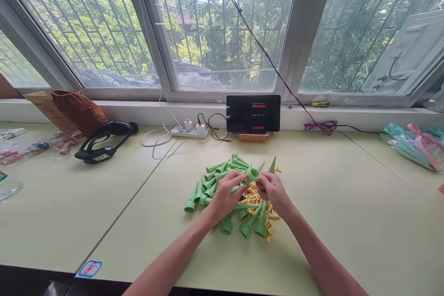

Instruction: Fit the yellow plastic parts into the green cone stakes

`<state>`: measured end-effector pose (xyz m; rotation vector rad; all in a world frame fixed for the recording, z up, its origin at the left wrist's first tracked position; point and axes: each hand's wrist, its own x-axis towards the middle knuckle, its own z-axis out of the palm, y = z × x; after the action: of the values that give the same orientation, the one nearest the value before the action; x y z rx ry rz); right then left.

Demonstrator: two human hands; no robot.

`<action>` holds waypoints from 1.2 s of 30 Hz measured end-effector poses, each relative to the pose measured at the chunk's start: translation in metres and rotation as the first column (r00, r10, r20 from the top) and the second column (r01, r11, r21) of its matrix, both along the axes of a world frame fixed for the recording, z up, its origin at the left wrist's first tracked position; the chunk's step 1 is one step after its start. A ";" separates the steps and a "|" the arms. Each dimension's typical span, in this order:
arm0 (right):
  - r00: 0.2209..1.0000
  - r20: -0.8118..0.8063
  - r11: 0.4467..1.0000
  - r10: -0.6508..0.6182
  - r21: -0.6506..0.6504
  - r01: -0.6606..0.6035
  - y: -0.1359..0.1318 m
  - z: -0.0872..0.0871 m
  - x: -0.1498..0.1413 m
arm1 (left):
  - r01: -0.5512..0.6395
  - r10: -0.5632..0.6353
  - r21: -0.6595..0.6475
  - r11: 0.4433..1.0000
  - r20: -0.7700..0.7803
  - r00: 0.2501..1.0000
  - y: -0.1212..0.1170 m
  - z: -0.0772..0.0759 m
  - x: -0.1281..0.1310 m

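Note:
Between my thumb and fingers, my left hand grips a green plastic watering spike by its wide end, with the round opening facing me. My right hand is pinched closed against the right side of that opening; anything small between its fingertips is hidden. Under and around both hands lies a pile of similar green spikes, pointing various ways. Small yellow plastic pieces are heaped among them, partly covered by my hands. One more green spike stands point-up behind my right hand.
A tablet showing a timer leans at the window sill. Left of it are a power strip with cables, a black headset and a brown pouch. Bundled cable and bagged teal and pink items lie to the right.

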<state>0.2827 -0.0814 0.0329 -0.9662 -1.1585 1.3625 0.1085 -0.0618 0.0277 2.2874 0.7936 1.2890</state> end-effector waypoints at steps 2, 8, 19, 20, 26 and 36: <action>0.999 -0.018 1.000 0.027 -0.010 -0.027 0.000 0.001 0.000 | 0.001 -0.001 0.025 1.000 0.015 1.000 0.001 -0.001 -0.001; 0.995 -0.028 0.995 0.096 -0.037 -0.097 -0.002 0.002 0.001 | -0.017 0.015 0.098 0.995 0.015 1.000 0.002 -0.002 -0.002; 0.998 0.019 0.996 -0.065 0.065 0.064 -0.003 0.003 -0.005 | -0.079 0.080 0.055 0.995 -0.022 0.997 0.001 0.005 0.000; 0.994 0.038 0.992 -0.098 0.089 0.094 -0.003 0.003 -0.005 | -0.099 0.099 0.035 0.994 -0.009 0.995 0.001 0.007 0.000; 0.954 0.209 0.960 -0.214 0.224 0.166 -0.005 0.000 -0.005 | -0.135 0.142 -0.103 0.986 0.061 0.988 -0.002 0.016 -0.001; 0.902 0.368 0.929 -0.224 0.361 0.084 -0.008 -0.001 -0.007 | -0.088 0.097 -0.233 0.968 0.028 0.995 -0.003 0.017 -0.003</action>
<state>0.2756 -0.0892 0.0314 -1.0893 -1.5305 0.8131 0.1058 -0.0653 0.0450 2.0566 0.9923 1.2069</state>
